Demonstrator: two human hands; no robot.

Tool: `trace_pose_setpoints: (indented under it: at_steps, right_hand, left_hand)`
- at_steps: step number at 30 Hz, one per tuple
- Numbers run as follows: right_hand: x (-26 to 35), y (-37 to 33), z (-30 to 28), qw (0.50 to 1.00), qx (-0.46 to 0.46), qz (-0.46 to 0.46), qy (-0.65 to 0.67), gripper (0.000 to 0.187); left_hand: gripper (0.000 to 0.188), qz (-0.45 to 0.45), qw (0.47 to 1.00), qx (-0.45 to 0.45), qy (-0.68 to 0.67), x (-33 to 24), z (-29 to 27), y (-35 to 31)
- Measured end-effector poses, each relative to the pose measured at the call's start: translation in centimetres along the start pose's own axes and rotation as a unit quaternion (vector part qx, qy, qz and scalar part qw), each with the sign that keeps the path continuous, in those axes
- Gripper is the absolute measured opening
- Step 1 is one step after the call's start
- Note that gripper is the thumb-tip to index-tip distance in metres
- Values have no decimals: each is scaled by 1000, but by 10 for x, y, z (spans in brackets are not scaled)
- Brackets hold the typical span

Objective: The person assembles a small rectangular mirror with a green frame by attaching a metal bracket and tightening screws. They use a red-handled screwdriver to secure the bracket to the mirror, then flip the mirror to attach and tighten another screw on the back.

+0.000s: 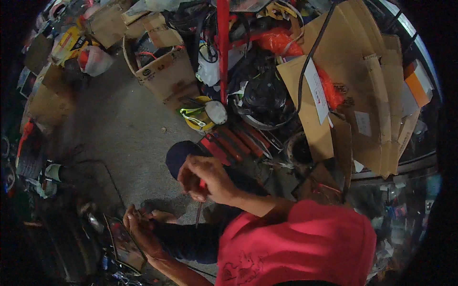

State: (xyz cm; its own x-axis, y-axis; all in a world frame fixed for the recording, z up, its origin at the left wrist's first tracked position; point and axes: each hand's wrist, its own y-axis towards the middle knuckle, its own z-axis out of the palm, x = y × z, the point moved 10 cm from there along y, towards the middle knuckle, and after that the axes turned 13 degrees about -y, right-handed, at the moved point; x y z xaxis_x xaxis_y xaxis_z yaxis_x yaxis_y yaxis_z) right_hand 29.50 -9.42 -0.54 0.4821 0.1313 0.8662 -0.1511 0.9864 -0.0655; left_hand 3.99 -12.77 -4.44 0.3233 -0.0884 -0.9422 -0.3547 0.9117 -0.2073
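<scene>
My right hand (207,180) is closed round a screwdriver (198,214). Part of its red handle shows between my fingers, and the thin shaft points down above my dark trouser leg. Lower and to the left, my left hand (142,231) has its fingers bent together at a thin black cable (113,182). That cable comes in from the left over the grey floor (119,114) and meets my fingertips; its exact grip is dim and partly hidden.
Ahead stand an open cardboard box (167,76), a yellow tape roll (191,123) and a red upright pole (223,47). Flattened cardboard (353,95) leans at the right beside a red plastic bag (279,42). Red bars (238,143) lie beyond my knee. Dark clutter fills the lower left.
</scene>
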Motion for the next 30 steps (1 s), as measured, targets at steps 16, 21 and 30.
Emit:
trace_pose_setpoints:
  at_steps: [16, 21, 30]
  right_hand:
    - [-29, 107, 87, 988, 118, 94, -16, 50]
    - [13, 192, 144, 969, 65, -179, -154, 35]
    - [151, 180, 153, 949, 52, -300, -78, 42]
  left_hand:
    - [40, -137, 981, 140, -3, 22, 8, 166]
    - [25, -154, 966, 80, -190, 28, -8, 194]
    - [29, -131, 899, 114, -402, -11, 25, 184]
